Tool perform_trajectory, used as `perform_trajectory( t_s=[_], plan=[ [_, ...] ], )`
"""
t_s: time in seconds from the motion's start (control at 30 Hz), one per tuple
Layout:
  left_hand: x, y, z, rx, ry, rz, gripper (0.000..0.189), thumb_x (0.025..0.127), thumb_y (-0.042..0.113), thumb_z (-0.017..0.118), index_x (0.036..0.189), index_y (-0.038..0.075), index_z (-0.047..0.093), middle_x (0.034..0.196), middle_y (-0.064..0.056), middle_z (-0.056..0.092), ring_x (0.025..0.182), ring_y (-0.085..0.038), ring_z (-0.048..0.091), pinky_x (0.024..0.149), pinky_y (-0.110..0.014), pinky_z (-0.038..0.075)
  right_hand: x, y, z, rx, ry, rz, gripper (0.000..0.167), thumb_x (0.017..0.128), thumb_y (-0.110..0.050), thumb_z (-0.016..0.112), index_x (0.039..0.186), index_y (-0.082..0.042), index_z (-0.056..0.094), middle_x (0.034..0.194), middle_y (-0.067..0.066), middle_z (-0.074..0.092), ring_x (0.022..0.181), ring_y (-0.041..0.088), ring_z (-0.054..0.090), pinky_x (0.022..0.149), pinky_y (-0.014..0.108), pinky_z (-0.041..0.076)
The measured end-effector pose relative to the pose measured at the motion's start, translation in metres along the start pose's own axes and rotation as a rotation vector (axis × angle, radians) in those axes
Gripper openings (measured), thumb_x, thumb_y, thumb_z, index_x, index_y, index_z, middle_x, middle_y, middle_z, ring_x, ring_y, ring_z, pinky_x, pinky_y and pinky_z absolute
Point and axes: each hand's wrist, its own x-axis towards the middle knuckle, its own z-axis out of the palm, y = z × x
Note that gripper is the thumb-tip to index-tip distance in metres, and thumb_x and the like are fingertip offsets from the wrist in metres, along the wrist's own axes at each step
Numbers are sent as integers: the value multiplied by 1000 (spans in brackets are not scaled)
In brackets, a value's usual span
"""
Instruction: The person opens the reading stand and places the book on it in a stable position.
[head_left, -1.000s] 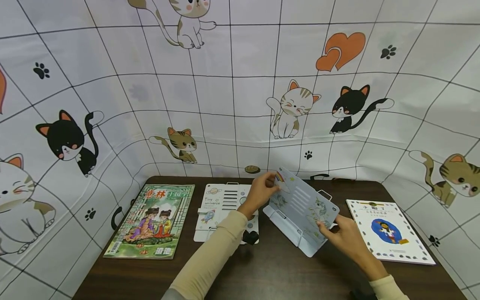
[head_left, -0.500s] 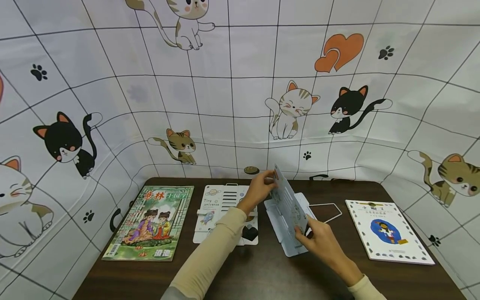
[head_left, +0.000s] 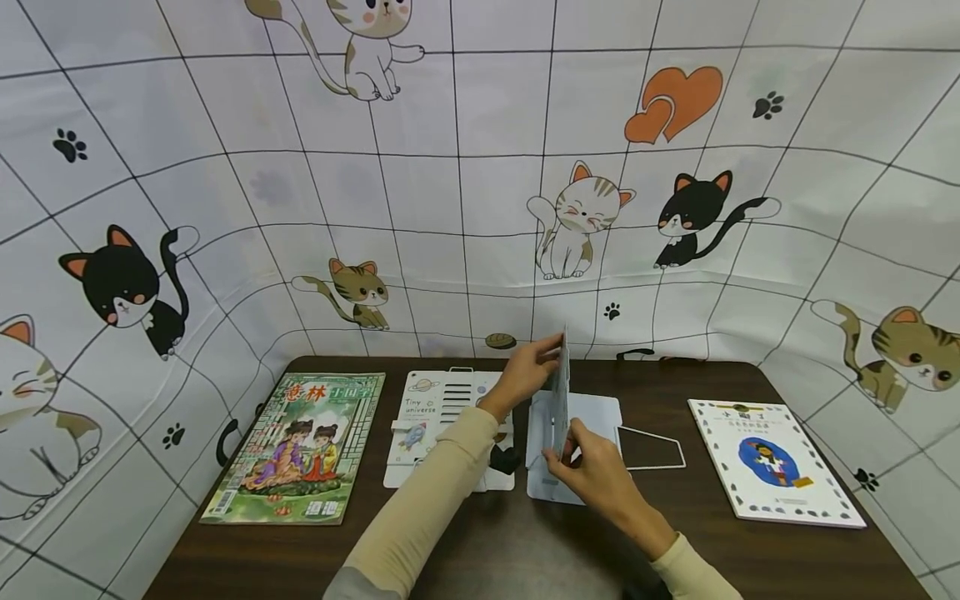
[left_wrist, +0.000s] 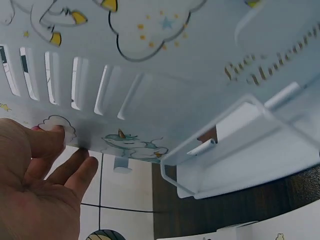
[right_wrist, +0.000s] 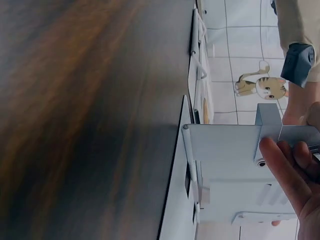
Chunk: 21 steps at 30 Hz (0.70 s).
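Observation:
A pale blue metal book stand with unicorn print has its slotted panel [head_left: 559,400] standing nearly upright over its flat base [head_left: 592,417]. My left hand [head_left: 525,372] pinches the panel's far edge; in the left wrist view the thumb lies on the printed face beside the slots [left_wrist: 87,82]. My right hand [head_left: 597,468] pinches the near edge low down, its fingers [right_wrist: 280,160] by a folded tab in the right wrist view. A white wire support [head_left: 660,450] sticks out to the right of the base. The printed face is mostly hidden in the head view.
Left of the unicorn stand lies a white "Tiny universe" book stand [head_left: 420,408], partly under my left arm. A green magazine [head_left: 300,450] lies far left, a white book [head_left: 780,467] far right. The dark table [head_left: 480,550] backs onto a cat-print curtain [head_left: 495,208].
The panel has swung from facing me, leaning right, to nearly upright and edge-on. My right hand has moved left with its near edge. The base and wire support now show on the right.

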Motion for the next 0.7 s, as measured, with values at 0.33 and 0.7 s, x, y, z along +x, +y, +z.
perform_trajectory(
  t_s=[0.33, 0.7],
  plan=[
    [-10, -4, -6, 0, -23, 38, 49, 110, 15, 61, 158, 18, 53, 160, -7, 55, 141, -29, 61, 107, -43, 56, 1, -6, 3, 30, -21, 74, 40, 83, -4, 89, 85, -14, 50, 71, -9, 59, 58, -3, 61, 52, 14, 49],
    [-80, 11, -19, -58, -44, 159, 31, 111, 13, 57, 140, 8, 66, 140, -11, 69, 130, -29, 68, 109, -42, 55, 0, -5, 3, 70, -29, 89, 39, 83, -1, 88, 86, -12, 51, 73, -8, 59, 59, -3, 62, 52, 14, 50]
  ],
)
